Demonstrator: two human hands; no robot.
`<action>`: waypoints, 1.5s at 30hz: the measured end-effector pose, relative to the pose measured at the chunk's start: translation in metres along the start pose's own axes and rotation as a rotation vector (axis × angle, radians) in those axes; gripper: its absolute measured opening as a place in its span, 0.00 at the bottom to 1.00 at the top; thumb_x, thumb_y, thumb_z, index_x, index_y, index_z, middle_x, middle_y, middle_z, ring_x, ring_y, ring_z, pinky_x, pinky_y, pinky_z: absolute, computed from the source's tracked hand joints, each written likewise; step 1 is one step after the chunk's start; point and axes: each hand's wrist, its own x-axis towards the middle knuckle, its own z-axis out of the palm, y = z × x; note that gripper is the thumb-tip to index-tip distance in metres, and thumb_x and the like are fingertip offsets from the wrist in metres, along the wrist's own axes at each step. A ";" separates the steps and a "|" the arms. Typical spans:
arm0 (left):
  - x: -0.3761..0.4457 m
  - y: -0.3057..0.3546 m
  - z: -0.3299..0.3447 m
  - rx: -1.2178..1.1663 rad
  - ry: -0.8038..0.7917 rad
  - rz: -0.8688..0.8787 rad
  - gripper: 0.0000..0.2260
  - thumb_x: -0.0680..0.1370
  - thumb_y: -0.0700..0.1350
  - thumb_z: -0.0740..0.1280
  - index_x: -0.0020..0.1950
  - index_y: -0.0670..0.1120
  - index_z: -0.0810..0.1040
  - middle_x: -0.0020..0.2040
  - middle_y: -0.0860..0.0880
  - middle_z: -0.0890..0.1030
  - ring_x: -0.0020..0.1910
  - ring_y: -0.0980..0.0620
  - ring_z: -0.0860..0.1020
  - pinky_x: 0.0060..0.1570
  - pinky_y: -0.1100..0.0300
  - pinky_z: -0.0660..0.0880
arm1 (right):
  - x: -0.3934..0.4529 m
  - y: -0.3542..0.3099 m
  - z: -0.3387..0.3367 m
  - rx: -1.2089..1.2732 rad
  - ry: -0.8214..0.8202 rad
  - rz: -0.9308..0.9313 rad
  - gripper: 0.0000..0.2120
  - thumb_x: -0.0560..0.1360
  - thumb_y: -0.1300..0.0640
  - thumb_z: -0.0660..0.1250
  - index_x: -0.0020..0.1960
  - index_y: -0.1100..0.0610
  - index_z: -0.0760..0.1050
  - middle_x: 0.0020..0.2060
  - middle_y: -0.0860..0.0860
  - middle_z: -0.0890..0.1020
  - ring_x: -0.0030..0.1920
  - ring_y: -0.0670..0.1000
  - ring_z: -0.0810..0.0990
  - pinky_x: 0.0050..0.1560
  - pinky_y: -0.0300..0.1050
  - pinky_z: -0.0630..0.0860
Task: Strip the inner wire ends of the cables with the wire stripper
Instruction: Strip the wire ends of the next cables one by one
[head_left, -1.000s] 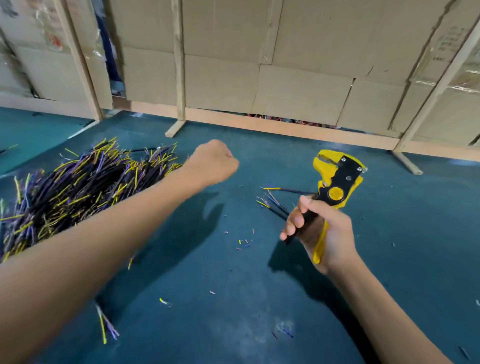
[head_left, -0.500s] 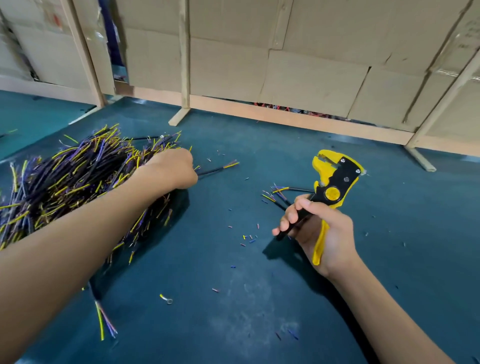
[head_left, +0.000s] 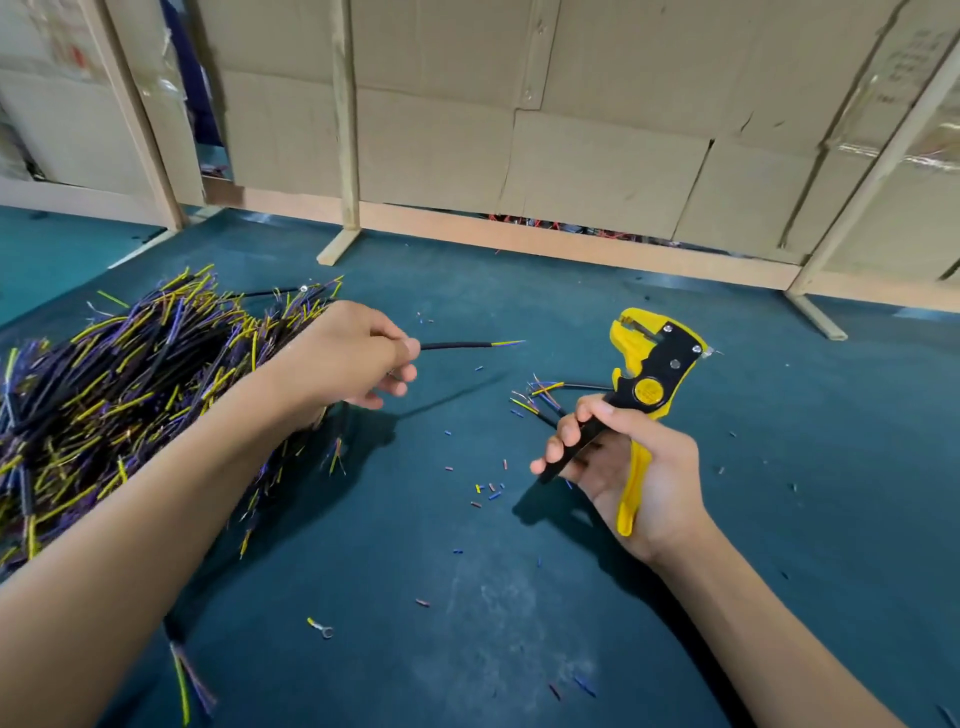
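Cable (head_left: 470, 345) in black sheath juts rightward from the left hand (head_left: 353, 358), pinched between thumb and forefinger above the counter (head_left: 779, 467), its yellow and blue inner ends pointing at the wire stripper (head_left: 647, 384). That forearm reaches across the heaped cable pile (head_left: 130, 374). The right hand (head_left: 631, 470) holds its grip clenched round the stripper's handles, head tilted up, jaws parted.
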 end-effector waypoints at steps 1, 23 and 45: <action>-0.002 -0.001 0.004 -0.150 -0.008 0.024 0.07 0.81 0.44 0.67 0.48 0.41 0.80 0.35 0.47 0.82 0.30 0.52 0.80 0.28 0.62 0.75 | -0.001 -0.003 0.000 0.015 0.008 -0.001 0.07 0.71 0.58 0.67 0.42 0.61 0.74 0.35 0.59 0.74 0.35 0.60 0.76 0.41 0.59 0.80; -0.016 -0.039 0.042 -0.828 0.115 0.367 0.06 0.80 0.43 0.69 0.43 0.45 0.78 0.46 0.41 0.85 0.51 0.41 0.85 0.41 0.55 0.81 | 0.079 -0.081 -0.022 -1.920 0.066 0.536 0.11 0.63 0.53 0.66 0.39 0.60 0.78 0.27 0.53 0.84 0.21 0.52 0.77 0.27 0.38 0.71; -0.032 -0.029 0.040 -0.885 -0.153 0.521 0.26 0.72 0.37 0.75 0.68 0.47 0.71 0.57 0.40 0.83 0.48 0.34 0.85 0.43 0.49 0.82 | 0.011 0.023 0.060 -0.122 -0.079 0.103 0.06 0.71 0.65 0.71 0.46 0.62 0.75 0.44 0.61 0.85 0.42 0.59 0.84 0.44 0.57 0.82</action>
